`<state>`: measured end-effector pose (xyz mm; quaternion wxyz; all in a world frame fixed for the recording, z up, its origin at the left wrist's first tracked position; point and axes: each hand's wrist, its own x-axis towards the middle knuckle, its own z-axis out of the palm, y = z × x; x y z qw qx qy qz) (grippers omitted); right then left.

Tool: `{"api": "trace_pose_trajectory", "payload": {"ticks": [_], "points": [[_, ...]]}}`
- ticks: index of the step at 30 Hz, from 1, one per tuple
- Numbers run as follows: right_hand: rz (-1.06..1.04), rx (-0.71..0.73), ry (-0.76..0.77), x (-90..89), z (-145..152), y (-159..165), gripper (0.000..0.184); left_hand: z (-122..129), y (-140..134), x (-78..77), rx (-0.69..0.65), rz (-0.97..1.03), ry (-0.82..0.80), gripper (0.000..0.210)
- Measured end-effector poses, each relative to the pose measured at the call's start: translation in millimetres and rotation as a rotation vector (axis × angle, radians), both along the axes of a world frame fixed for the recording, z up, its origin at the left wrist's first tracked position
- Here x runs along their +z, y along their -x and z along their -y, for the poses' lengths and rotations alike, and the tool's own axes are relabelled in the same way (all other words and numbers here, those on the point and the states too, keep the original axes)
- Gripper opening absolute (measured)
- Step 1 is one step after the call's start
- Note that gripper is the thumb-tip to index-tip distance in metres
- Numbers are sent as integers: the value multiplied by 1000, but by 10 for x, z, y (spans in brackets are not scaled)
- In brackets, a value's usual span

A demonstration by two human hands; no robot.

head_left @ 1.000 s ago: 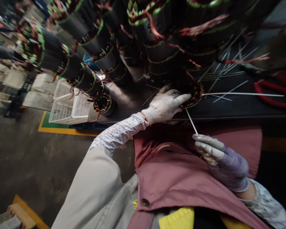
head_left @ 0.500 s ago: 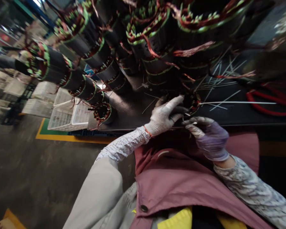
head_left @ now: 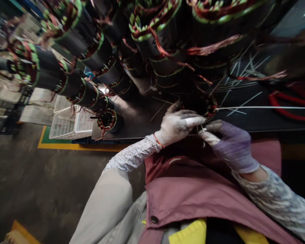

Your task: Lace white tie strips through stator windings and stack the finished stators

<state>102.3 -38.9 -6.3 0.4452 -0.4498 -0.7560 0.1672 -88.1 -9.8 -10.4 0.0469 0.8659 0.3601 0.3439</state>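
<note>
Low at the table's front edge stands a wound motor stator (head_left: 212,107), with copper windings round its dark opening; much of it is in shadow or behind my hands. My left hand (head_left: 179,122), in a white glove, grips its near left side, index finger stretched right along the rim. My right hand (head_left: 230,144), in a purple glove with soiled fingertips, pinches a thin white tie cord (head_left: 202,128) close to the left fingertips, just in front of the stator. A long straight white strand (head_left: 261,107) runs right from the stator's rim.
Tall stacks of stators (head_left: 165,44) with copper leads rise behind my hands and to the left (head_left: 48,69). Loose white strands (head_left: 244,81) and red-handled scissors (head_left: 287,105) lie right. One stator (head_left: 108,120) stands at left, near white plastic baskets (head_left: 63,125).
My left index finger has stretched out further right over the rim. My right hand has shifted slightly right, still pinching the cord. The whole view has moved a little.
</note>
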Motion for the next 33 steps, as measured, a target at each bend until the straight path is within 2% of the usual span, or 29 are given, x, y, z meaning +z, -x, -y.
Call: {"api": "trace_pose_trajectory", "payload": {"ticks": [6,10,17,24,28,33], "points": [[81,-20,-24,-4,-19,22,29,-5,1,-4,17,-88,65,28],[66,35,-19,23,3,-2,28,-5,2,-29,18,-66,73,29],[76,-24,64,-4,-70,15,35,-17,19,-49,-4,-57,75,30],[32,1,53,55,19,-18,26,-9,11,-45,12,-89,110,29],[71,-16,115,55,-68,34,35,-14,6,-32,15,-125,129,28],[68,-9,88,17,-58,21,38,-20,-3,-42,7,-112,126,27]]}}
